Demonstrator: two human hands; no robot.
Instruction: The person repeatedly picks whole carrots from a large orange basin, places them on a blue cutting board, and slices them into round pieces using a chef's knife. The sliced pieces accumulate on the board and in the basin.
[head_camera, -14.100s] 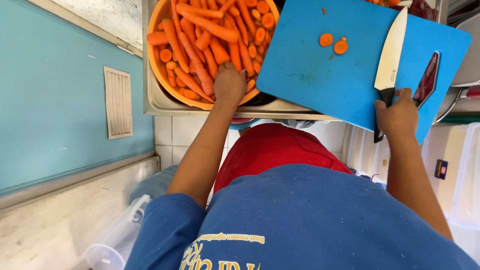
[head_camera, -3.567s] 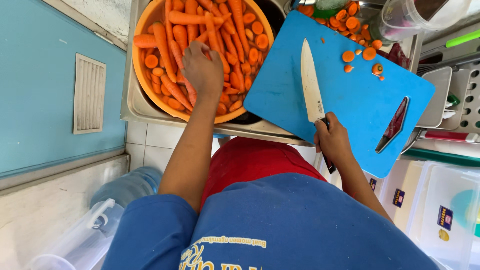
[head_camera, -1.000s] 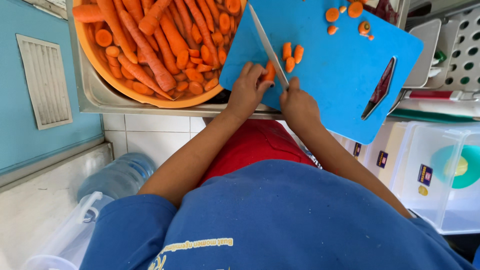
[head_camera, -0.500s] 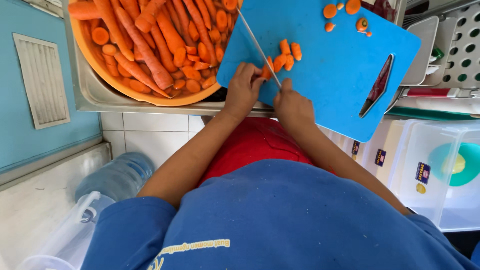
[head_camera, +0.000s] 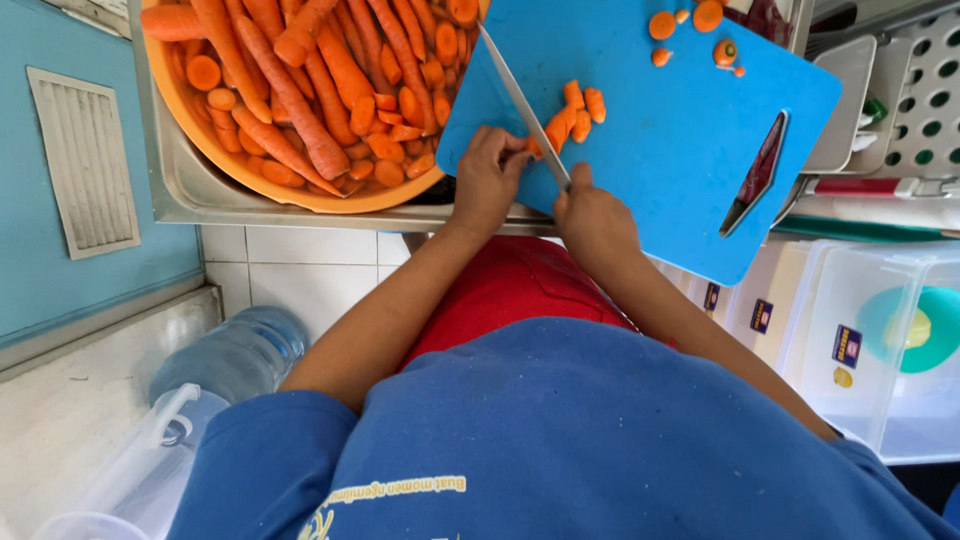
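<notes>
My left hand (head_camera: 485, 182) pins the short stub of a carrot (head_camera: 535, 148) to the near edge of a blue cutting board (head_camera: 660, 150). My right hand (head_camera: 592, 213) grips the handle of a large kitchen knife (head_camera: 520, 95), whose blade lies against the stub and points away over the board. Several fresh carrot slices (head_camera: 578, 110) lie just right of the blade. More slices (head_camera: 690, 25) sit at the board's far edge. An orange basin (head_camera: 215, 160) full of whole carrots (head_camera: 300, 80) stands to the left.
The basin rests in a steel sink (head_camera: 180, 185). A dish rack (head_camera: 920, 90) and a red-handled utensil (head_camera: 880, 187) lie to the right. Clear plastic boxes (head_camera: 880, 350) stand below right, a water bottle (head_camera: 235, 350) and a clear jug (head_camera: 140, 470) below left.
The knife has kept cutting the carrot under my left hand; the stub is shorter and more slices lie beside the blade. Earlier my left hand took that carrot from the basin.
</notes>
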